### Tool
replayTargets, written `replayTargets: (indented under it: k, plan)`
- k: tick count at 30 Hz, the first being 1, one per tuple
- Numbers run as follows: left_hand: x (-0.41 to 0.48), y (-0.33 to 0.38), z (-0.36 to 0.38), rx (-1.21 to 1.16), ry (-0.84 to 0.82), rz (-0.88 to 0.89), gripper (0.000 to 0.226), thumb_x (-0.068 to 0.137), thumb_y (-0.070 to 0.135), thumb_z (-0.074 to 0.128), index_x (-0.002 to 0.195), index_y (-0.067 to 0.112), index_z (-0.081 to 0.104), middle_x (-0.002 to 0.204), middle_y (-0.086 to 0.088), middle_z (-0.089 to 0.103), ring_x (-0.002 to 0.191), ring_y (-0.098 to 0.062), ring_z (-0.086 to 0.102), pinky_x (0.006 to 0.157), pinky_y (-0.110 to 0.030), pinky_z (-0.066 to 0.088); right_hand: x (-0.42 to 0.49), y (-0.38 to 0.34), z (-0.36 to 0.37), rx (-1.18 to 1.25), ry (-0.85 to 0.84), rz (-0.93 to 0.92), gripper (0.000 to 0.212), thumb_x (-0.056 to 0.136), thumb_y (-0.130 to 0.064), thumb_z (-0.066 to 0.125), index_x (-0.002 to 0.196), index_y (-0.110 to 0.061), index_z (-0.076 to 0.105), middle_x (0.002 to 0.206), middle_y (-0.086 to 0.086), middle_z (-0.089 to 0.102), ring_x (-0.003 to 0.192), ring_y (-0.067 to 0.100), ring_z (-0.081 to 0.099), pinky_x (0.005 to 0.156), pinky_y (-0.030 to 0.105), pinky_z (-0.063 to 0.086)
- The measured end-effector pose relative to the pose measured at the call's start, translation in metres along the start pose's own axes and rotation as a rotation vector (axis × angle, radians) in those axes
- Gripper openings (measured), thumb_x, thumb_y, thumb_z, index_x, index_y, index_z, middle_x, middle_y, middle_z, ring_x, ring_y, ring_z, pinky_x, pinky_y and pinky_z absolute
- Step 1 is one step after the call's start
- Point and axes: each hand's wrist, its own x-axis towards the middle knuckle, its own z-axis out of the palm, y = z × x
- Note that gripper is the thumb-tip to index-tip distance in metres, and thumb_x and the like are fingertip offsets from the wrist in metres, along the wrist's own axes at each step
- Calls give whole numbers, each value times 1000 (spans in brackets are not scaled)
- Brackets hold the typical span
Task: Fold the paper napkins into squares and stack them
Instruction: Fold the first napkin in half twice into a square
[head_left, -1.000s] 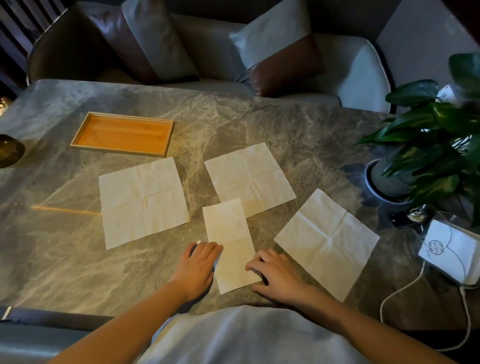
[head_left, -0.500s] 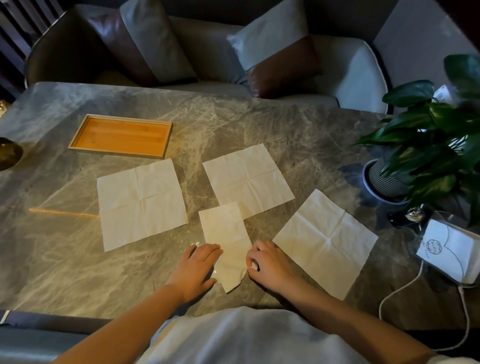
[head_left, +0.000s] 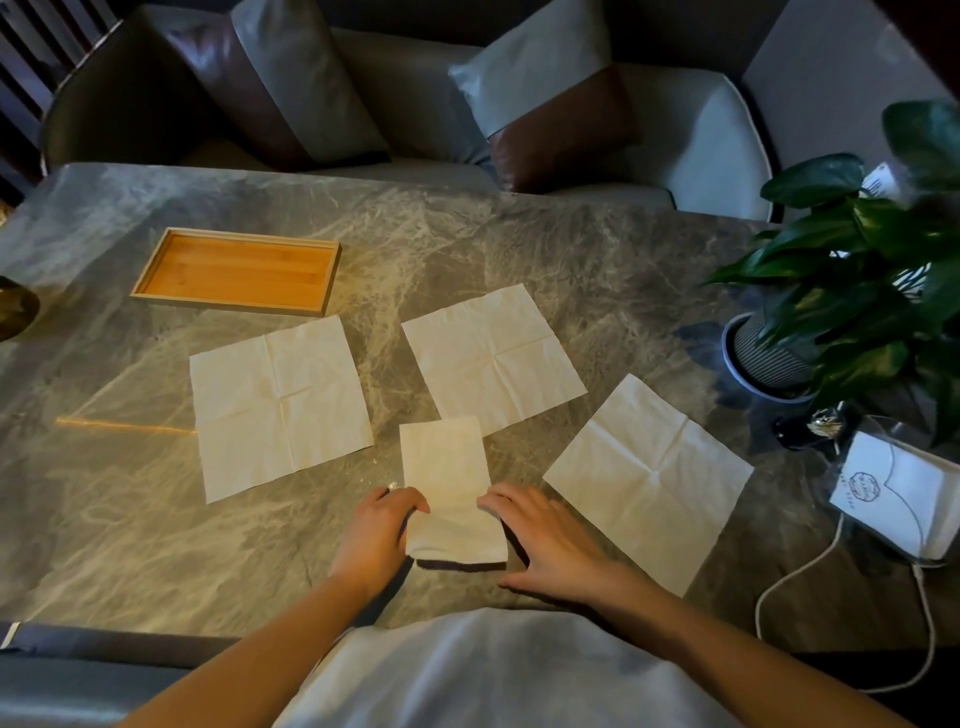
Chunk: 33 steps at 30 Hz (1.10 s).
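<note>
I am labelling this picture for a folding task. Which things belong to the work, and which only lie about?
Belonging to the work:
half-folded napkin, held by left hand and right hand
three flat napkins: left, middle, right

Only lying about:
wooden tray, perhaps
potted plant
white packet
white cable

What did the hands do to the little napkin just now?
Both hands, left hand and right hand, lifted the near end of the half-folded napkin and are rolling it away from the person, toward its far end. The three open napkins and the wooden tray stayed put.
</note>
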Motion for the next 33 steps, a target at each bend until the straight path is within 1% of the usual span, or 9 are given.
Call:
replayTargets:
  k: [3, 7, 10, 15, 20, 24, 26, 28, 33]
  plan:
    - [-3, -1, 1, -1, -33, 21, 14, 89, 17, 54, 100, 23, 61, 94, 1, 63, 88, -16, 54, 76, -34, 50, -2, 2, 6, 20, 53, 51, 64, 79, -38, 68, 135, -26, 39, 145, -8, 36, 129, 13, 34, 99, 32, 39]
    - [-9, -1, 6, 27, -88, 86, 15, 94, 25, 48, 104, 24, 59, 95, 2, 65, 88, -14, 55, 74, -26, 46, 0, 1, 8, 89, 172, 35, 24, 82, -13, 62, 105, -19, 64, 117, -5, 60, 107, 14, 53, 79, 30, 48]
    - [-11, -3, 7, 84, -93, 129, 16, 95, 29, 44, 102, 25, 58, 93, 2, 66, 88, -17, 57, 76, -27, 44, -2, 1, 8, 127, 166, 107, 14, 85, -17, 60, 97, -22, 65, 95, -5, 66, 85, 14, 57, 60, 20, 38]
    - [-9, 0, 6, 114, -82, 76, 23, 95, 36, 44, 100, 20, 60, 88, -2, 68, 83, -19, 59, 79, -28, 44, -5, 2, 15, 188, 170, 284, 21, 92, -34, 53, 105, -21, 64, 82, -6, 66, 72, 11, 59, 56, 21, 40]
    - [-6, 7, 6, 32, -84, -69, 18, 93, 31, 49, 87, 17, 60, 79, -1, 69, 73, -19, 62, 72, -36, 52, -1, 2, 14, 440, 190, 377, 15, 91, -30, 58, 103, -23, 64, 77, -1, 68, 72, 13, 62, 65, 32, 51]
    - [-5, 10, 8, -9, -74, -149, 20, 91, 28, 50, 78, 16, 59, 71, -2, 67, 69, -21, 62, 69, -33, 51, 2, 4, 17, 491, 195, 420, 5, 91, -29, 60, 91, -25, 62, 66, -10, 61, 65, 6, 58, 60, 26, 46]
    - [-6, 8, 9, -19, -70, -165, 21, 92, 29, 49, 77, 19, 61, 71, 1, 68, 68, -17, 62, 69, -30, 50, 4, 4, 18, 511, 214, 437, 13, 90, -31, 61, 79, -30, 55, 59, -16, 59, 58, 0, 55, 54, 17, 38]
    - [-6, 6, 9, -20, -66, -173, 22, 93, 28, 49, 77, 19, 62, 71, 2, 68, 68, -15, 61, 71, -29, 51, 6, 4, 19, 522, 220, 450, 21, 88, -32, 64, 74, -33, 49, 56, -21, 58, 53, -2, 53, 50, 15, 37]
    - [-6, 5, 11, -53, -48, -218, 22, 94, 27, 47, 78, 18, 59, 69, -1, 68, 66, -18, 61, 68, -28, 46, 11, 2, 22, 528, 225, 471, 17, 87, -31, 66, 84, -27, 51, 53, -9, 53, 52, 3, 50, 58, 27, 43]
